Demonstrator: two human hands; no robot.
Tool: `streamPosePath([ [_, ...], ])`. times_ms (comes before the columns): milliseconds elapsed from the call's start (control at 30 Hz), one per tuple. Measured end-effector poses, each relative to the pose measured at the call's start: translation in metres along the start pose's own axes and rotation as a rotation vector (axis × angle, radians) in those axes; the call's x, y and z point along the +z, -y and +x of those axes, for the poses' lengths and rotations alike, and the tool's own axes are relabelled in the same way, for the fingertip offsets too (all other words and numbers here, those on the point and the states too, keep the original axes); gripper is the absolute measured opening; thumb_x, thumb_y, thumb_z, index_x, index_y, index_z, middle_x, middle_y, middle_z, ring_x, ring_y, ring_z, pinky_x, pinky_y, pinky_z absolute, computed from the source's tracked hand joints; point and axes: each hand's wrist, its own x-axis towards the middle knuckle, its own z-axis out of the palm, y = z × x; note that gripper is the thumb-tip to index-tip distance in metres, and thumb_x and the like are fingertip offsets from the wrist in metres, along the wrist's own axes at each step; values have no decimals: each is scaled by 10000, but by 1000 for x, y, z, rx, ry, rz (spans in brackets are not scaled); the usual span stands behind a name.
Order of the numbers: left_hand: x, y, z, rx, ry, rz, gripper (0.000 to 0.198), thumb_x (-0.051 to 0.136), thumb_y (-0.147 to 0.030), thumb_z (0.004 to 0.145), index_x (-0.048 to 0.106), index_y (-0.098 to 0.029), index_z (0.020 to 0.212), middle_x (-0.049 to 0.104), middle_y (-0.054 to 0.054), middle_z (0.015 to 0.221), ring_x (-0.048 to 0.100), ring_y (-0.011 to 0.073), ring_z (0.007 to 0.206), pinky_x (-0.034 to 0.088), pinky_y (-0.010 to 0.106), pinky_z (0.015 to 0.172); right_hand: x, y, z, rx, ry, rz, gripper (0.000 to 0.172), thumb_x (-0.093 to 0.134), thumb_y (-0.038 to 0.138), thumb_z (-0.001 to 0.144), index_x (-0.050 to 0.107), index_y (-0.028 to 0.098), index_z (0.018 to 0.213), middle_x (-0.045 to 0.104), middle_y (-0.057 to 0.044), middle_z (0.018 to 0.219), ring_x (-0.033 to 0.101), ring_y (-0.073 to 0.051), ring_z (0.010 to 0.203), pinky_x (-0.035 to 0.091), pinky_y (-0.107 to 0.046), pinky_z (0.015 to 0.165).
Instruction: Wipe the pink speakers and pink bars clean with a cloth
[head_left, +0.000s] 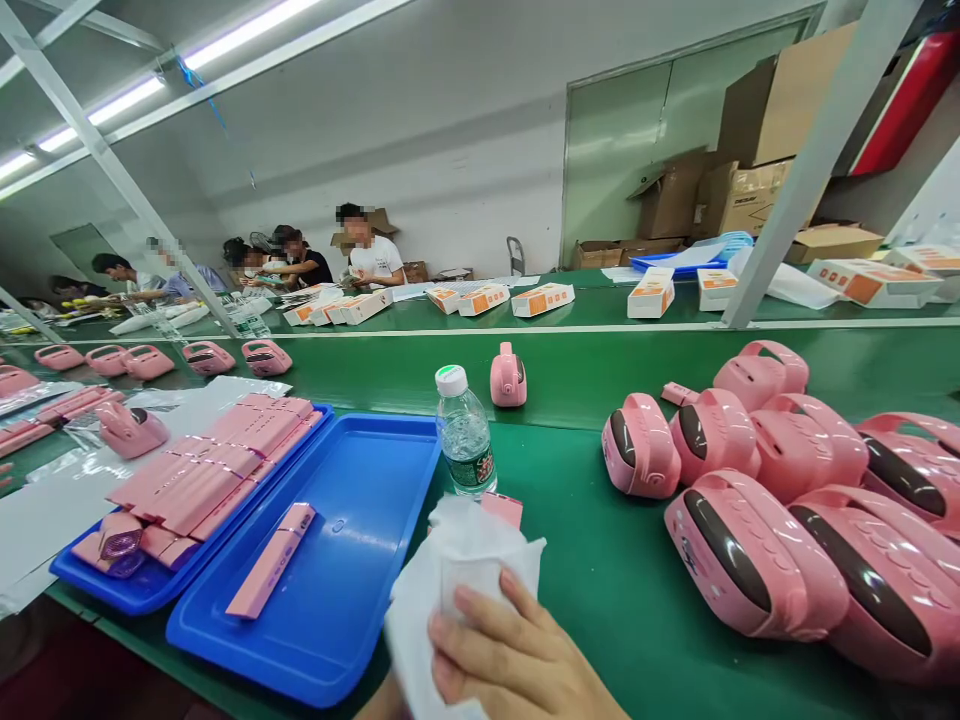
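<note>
My right hand (517, 660) is at the bottom centre, fingers closed on a white cloth (450, 560). The cloth is bunched around a small pink piece (502, 507) whose top corner sticks out. A sliver of skin under the cloth at the bottom edge may be my left hand (373, 706); its fingers are hidden. Just left lies a blue tray (360, 500) holding one pink bar (271, 560). A water bottle (465, 435) stands upright right behind the cloth.
A second blue tray (97, 585) at the left is stacked with several pink bars. Several pink handled devices (750, 560) crowd the green table on the right; one more (508, 377) stands on the belt. Orange-and-white boxes (542, 298) and seated people line the far side.
</note>
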Motion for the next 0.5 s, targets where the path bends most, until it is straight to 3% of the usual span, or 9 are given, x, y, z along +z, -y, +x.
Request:
streamPosePath([
  [33,0,-5,1,-1,6,139,356,478,-502,794,667,-202,780,550,0,490,377,129,350,302,240,308,1,-3,-3,70,9,106,289,486,199,901,567,204,1178,562,11,1238,300,-117,1300,70,-282,1101],
  [100,4,-11,4,-7,18,359,496,314,-549,826,653,-196,743,522,-1,488,320,131,358,271,238,288,1,-11,-10,384,-87,323,309,484,272,902,556,258,1203,562,-5,1251,421,-143,1240,188,-294,1093],
  [167,10,-9,5,-63,59,232,622,159,-574,850,612,-188,668,450,-22,464,247,100,347,233,200,281,-1,-20,-19,763,-274,438,347,400,351,927,553,222,1211,609,-71,1192,563,-193,1101,404,-325,974],
  [233,15,-1,6,-159,97,-70,618,172,-569,872,573,-165,631,400,-43,459,229,58,324,210,157,291,-5,-27,-25,988,-413,452,442,285,385,951,520,130,1225,651,-129,1088,644,-216,924,522,-310,768],
  [300,17,7,7,-208,106,-278,551,302,-565,864,589,-135,674,430,-31,476,355,56,339,267,148,315,-9,-28,-26,1076,-467,478,475,245,398,956,516,101,1209,673,-122,1008,657,-208,822,528,-276,663],
  [367,18,13,7,-201,83,-317,510,394,-562,839,620,-111,768,487,-7,529,465,81,407,332,161,353,-11,-24,-23,1074,-451,489,459,282,416,945,553,116,1164,681,-95,955,645,-197,791,513,-254,660],
  [433,21,15,9,-208,73,-332,511,415,-569,828,628,-105,807,515,6,567,486,83,430,352,167,377,-11,-17,-19,1030,-398,500,423,339,424,927,593,148,1123,680,-78,949,634,-190,786,503,-249,692],
  [500,24,17,10,-219,54,-347,536,387,-590,828,619,-113,748,518,7,566,461,73,395,329,169,360,-10,-12,-15,929,-315,483,373,384,394,914,591,190,1148,642,-78,1087,614,-206,919,477,-276,823],
])
